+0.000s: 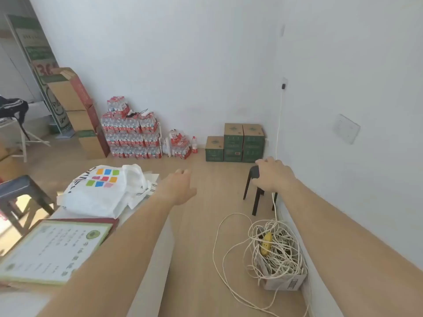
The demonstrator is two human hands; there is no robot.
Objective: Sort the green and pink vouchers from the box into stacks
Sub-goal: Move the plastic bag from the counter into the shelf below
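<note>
Green and pink vouchers were nowhere in sight, their direction untellable; my left grip (180, 186) hung slack and empty, my right grip (273, 173) rested loosely on the stool (253, 172).

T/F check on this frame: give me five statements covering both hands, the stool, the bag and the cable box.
1. The right hand is on the seat of the black stool. True.
2. The left hand holds a pink voucher. False: it holds nothing and hangs in the air with relaxed fingers.
3. The tangled white cable sits in a cardboard box beside the wall. True.
4. The white bag lies on the floor. False: it lies on the table, beyond the framed certificate.
5. Green cartons are stacked against the far wall. True.
</note>
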